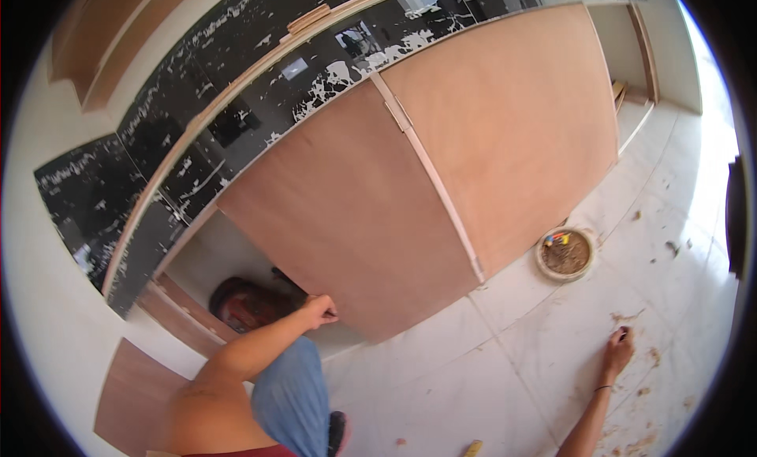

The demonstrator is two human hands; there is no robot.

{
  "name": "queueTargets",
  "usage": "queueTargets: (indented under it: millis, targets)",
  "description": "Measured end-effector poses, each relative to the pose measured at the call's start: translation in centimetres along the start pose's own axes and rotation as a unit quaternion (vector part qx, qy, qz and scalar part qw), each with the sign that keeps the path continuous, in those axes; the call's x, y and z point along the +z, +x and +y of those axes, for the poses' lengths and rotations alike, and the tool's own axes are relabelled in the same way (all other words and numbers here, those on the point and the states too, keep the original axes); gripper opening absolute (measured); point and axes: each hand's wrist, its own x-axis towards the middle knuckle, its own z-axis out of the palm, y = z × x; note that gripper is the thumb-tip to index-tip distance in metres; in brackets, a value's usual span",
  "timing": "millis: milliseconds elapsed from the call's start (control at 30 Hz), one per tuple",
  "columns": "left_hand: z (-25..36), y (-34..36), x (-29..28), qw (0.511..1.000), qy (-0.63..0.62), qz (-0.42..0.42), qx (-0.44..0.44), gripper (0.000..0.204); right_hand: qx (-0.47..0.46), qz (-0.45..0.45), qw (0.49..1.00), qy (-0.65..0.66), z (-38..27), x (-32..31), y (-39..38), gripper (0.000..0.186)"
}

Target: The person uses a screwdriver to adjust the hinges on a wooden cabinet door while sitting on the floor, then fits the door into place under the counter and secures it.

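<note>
A brown plywood panel (339, 212) leans across the left bay of a low cabinet under the black counter. My left hand (319, 311) is at the panel's lower left edge, its fingers closed on that edge. Out to the right, my right hand (620, 351) is low over the white tiled floor, its fingers curled. Something small and dark shows at its fingertips, too small to name. To the right of the brown panel, past a pale upright strip (430, 169), a lighter plywood panel (505, 118) covers the adjoining bay.
A round bowl (566, 253) of brown material with small coloured pieces stands by the lighter panel. Inside the left bay sits a dark red, rounded object (248, 305). Wood shavings (643, 390) litter the floor at right. A small yellow piece (473, 448) lies near my foot.
</note>
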Motion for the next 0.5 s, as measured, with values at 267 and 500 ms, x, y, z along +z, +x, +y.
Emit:
queueTargets:
  millis: [267,500]
  targets:
    - [0.9,0.7,-1.7,0.999,-0.027,-0.019,0.015,0.025,-0.025,0.033,0.999,-0.032,-3.1,0.0,-1.1,0.014]
    - [4.1,-3.9,-1.2,0.977,-0.213,-0.001,0.033,0.045,-0.039,0.034,0.998,-0.039,-3.1,-1.3,-0.8,0.012]
